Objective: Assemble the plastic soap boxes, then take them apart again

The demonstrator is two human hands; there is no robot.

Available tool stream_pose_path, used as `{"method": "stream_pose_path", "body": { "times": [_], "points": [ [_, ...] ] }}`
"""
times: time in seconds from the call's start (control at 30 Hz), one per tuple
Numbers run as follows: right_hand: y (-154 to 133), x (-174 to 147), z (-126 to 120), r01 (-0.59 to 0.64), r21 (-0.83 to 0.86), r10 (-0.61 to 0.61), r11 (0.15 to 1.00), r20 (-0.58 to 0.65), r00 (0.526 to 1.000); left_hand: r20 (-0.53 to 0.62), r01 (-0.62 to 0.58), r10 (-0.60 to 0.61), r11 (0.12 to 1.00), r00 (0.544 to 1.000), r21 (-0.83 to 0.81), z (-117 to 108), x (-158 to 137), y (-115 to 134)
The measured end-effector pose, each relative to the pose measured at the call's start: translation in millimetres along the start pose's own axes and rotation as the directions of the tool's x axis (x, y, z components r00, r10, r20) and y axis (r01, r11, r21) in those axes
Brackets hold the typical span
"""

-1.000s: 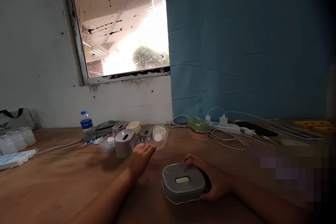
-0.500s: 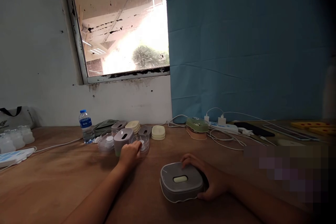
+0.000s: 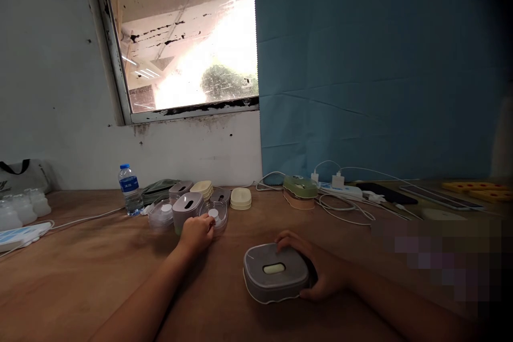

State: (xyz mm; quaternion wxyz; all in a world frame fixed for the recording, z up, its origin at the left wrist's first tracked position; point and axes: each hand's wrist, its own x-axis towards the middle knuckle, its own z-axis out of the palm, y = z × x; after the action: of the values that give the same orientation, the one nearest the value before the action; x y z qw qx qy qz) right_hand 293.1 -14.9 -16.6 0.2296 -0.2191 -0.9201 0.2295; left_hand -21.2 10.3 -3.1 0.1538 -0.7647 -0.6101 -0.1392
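Observation:
My right hand is wrapped round the right side of a low grey plastic box with rounded corners. A slot in its lid shows something pale yellow, and the box rests on the table. My left hand reaches further back, its fingers closed at the near edge of a clear plastic lid with a white round middle. Just left of those fingers stands a taller mauve box with a dark slot. The left fingertips are partly hidden.
Clear lids, pale yellow lids and a water bottle stand at the back. A green-topped box, cables and a power strip lie at back right. White bottles stand at far left.
My left hand has shifted slightly left and down, showing more of the clear lid's white middle. My right hand keeps its hold on the grey box. The view has tilted slightly.

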Motion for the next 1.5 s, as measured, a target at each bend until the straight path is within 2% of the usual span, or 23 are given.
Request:
{"method": "stream_pose_path", "body": {
  "times": [0.2,0.3,0.37,0.47,0.53,0.6,0.7,0.73,0.8,0.87,0.93,1.13,1.3,1.37,1.5],
  "points": [
    [2.2,-2.6,-0.9,-0.034,-0.023,0.035,0.999,0.056,0.998,-0.03,0.006,-0.008,0.999,1.0,-0.049,4.1,-0.1,-3.9],
    [2.7,-4.2,-1.8,-0.06,-0.041,0.064,0.997,0.11,0.992,-0.16,-0.005,-0.012,0.995,0.987,-0.103,5.4,-1.2,-2.6],
    [2.2,-4.6,-1.9,-0.08,-0.064,0.087,0.995,0.118,0.989,-0.275,-0.116,0.072,0.982,0.959,-0.149,3.8,-3.9,3.0],
    [1.1,-3.3,-0.3,-0.094,-0.091,0.102,0.991,0.079,0.992,-0.376,-0.406,0.309,0.889,0.874,-0.212,-3.6,-12.3,21.4],
    [1.1,-1.4,1.8,-0.083,-0.113,0.087,0.99,0.027,0.996,-0.356,-0.538,0.434,0.794,0.828,-0.283,-10.8,-19.6,37.8],
    [2.0,0.2,3.9,-0.06,-0.143,0.056,0.988,-0.026,0.998,-0.281,-0.582,0.51,0.708,0.813,-0.399,-17.1,-26.0,52.7],
    [4.5,0.8,6.0,-0.046,-0.19,0.034,0.981,-0.066,0.997,-0.137,-0.551,0.589,0.614,0.797,-0.565,-18.9,-30.8,65.3],
    [5.5,0.5,6.4,-0.05,-0.203,0.037,0.978,-0.07,0.997,-0.105,-0.532,0.599,0.6,0.794,-0.597,-17.1,-31.0,66.5],
    [7.4,-0.4,7.0,-0.065,-0.227,0.049,0.972,-0.078,0.996,-0.074,-0.482,0.571,0.608,0.817,-0.63,-11.6,-30.2,66.0],
    [9.0,-1.1,7.8,-0.066,-0.25,0.044,0.966,-0.091,0.995,-0.081,-0.437,0.512,0.629,0.855,-0.642,-6.5,-28.7,64.0],
    [10.2,-1.5,8.7,-0.047,-0.275,0.02,0.96,-0.101,0.995,-0.081,-0.413,0.484,0.633,0.871,-0.655,-4.2,-27.6,62.4],
    [9.5,-2.8,11.2,-0.017,-0.309,-0.023,0.951,-0.124,0.992,-0.043,-0.385,0.499,0.608,0.866,-0.695,-7.5,-27.3,61.4],
    [8.2,-5.6,10.5,-0.009,-0.349,-0.044,0.937,-0.145,0.988,-0.125,-0.419,0.497,0.541,0.859,-0.729,-2.8,-27.2,59.1],
    [7.5,-5.9,9.9,0.003,-0.379,-0.064,0.926,-0.148,0.987,-0.126,-0.41,0.495,0.521,0.86,-0.749,0.9,-27.3,57.5],
    [5.8,-5.6,9.4,0.014,-0.388,-0.084,0.921,-0.162,0.983,-0.088,-0.399,0.503,0.554,0.86,-0.731,2.4,-26.8,56.3]
  ]
}}
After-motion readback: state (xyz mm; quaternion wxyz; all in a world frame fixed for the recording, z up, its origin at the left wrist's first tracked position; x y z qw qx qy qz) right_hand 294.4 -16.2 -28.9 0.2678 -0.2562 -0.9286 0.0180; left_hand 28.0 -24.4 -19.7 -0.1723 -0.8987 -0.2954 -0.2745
